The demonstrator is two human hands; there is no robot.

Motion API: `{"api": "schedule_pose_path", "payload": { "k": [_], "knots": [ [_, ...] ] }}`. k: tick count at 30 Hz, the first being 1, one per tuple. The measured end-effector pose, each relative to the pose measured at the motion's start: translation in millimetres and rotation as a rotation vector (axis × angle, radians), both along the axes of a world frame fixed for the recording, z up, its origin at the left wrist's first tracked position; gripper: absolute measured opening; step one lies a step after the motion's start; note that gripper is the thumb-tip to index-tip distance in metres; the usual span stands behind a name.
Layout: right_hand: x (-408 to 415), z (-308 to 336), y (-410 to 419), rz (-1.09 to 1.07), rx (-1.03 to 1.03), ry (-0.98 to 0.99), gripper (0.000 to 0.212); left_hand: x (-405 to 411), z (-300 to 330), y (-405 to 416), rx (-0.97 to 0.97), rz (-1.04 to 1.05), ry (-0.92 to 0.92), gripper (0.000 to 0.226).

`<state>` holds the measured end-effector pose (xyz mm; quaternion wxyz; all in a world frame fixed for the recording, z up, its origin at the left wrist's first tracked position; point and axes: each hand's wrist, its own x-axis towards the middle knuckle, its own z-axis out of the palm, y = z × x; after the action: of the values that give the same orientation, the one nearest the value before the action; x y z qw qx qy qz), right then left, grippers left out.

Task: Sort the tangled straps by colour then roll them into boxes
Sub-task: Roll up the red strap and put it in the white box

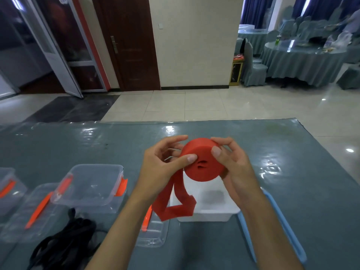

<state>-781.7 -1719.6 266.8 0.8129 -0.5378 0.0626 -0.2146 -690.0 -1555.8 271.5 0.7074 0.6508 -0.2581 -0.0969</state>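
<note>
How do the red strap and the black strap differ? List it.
The red strap is wound into a tight roll with a short tail hanging, while the black strap lies in a loose tangle. Red is held above the table by the left hand and right hand; black rests untouched on the table. Both are flat webbing.

Cream wall (194, 45) centre back, dark wood door (128, 41) just left of it, glass doors (48, 45) further left. Glossy beige tiled floor (214, 106) below the wall. Right of the wall: round tables with grey-green cloths (300, 61), covered chairs (253, 65), blue curtains (253, 10).
</note>
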Motion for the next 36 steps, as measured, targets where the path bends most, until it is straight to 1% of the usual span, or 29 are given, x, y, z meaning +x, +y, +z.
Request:
{"api": "schedule_pose_path", "payload": {
  "k": [2, 4, 7, 9, 13, 15, 17, 19, 22, 23, 26, 28, 29, 31, 33, 36],
  "knots": [
    [-3.1, -3.1, -4.3, -0.048, -0.097, 0.021, 0.038, -8.2, -1.5, -4.4, -0.051, 0.055, 0.028, 0.048],
    [-7.9, -2.2, -9.2, -0.039, -0.219, 0.003, 0.039, -15.2, -2.6, -7.3, -0.077, 0.083, 0.035, 0.047],
    [-17.2, 4.3, -23.9, 0.105, -0.389, -0.025, 0.052, -21.2, 1.2, -7.2, -0.071, 0.106, -0.007, 0.042],
    [-21.7, 8.7, -34.3, 0.151, -0.453, -0.046, 0.049, -24.5, 4.6, -7.8, -0.045, 0.104, -0.056, 0.04],
    [-25.9, 11.4, -39.1, 0.042, -0.466, -0.12, 0.039, -29.4, 11.5, -11.8, 0.024, 0.028, -0.094, 0.039],
    [-25.6, 8.8, -34.8, -0.031, -0.407, -0.164, 0.036, -27.7, 12.1, -9.1, 0.076, -0.056, -0.125, 0.038],
    [-27.2, 5.8, -32.1, -0.082, -0.359, -0.206, 0.033, -27.4, 12.7, -6.4, 0.068, -0.118, -0.123, 0.042],
    [-30.8, 1.5, -32.2, -0.085, -0.379, -0.208, 0.032, -30.0, 16.3, -7.0, 0.031, -0.114, -0.116, 0.04],
    [-34.2, -0.7, -37.1, 0.018, -0.448, -0.073, 0.045, -32.6, 20.5, -14.2, 0.008, -0.037, -0.167, 0.032],
    [-34.7, -0.8, -38.6, 0.048, -0.466, -0.055, 0.049, -33.1, 20.5, -17.1, -0.005, -0.024, -0.179, 0.03],
    [-37.6, 3.6, -41.2, 0.03, -0.488, -0.095, 0.052, -34.4, 20.4, -23.9, -0.072, -0.008, -0.149, 0.028],
    [-38.7, 6.5, -43.6, -0.004, -0.515, -0.127, 0.066, -31.1, 20.3, -24.8, -0.049, -0.026, -0.177, 0.027],
    [-38.7, 6.5, -44.9, -0.023, -0.527, -0.14, 0.069, -29.1, 21.1, -23.9, -0.016, -0.042, -0.198, 0.027],
    [-37.5, 3.3, -46.3, -0.055, -0.524, -0.171, 0.06, -25.4, 22.6, -20.8, 0.042, -0.097, -0.212, 0.031],
    [-36.6, -1.9, -46.6, -0.057, -0.5, -0.17, 0.05, -25.1, 22.7, -18.4, 0.061, -0.158, -0.196, 0.035],
    [-35.3, -10.5, -44.4, -0.016, -0.485, -0.127, 0.049, -25.1, 18.3, -18.7, 0.072, -0.166, -0.219, 0.034]
  ]
}}
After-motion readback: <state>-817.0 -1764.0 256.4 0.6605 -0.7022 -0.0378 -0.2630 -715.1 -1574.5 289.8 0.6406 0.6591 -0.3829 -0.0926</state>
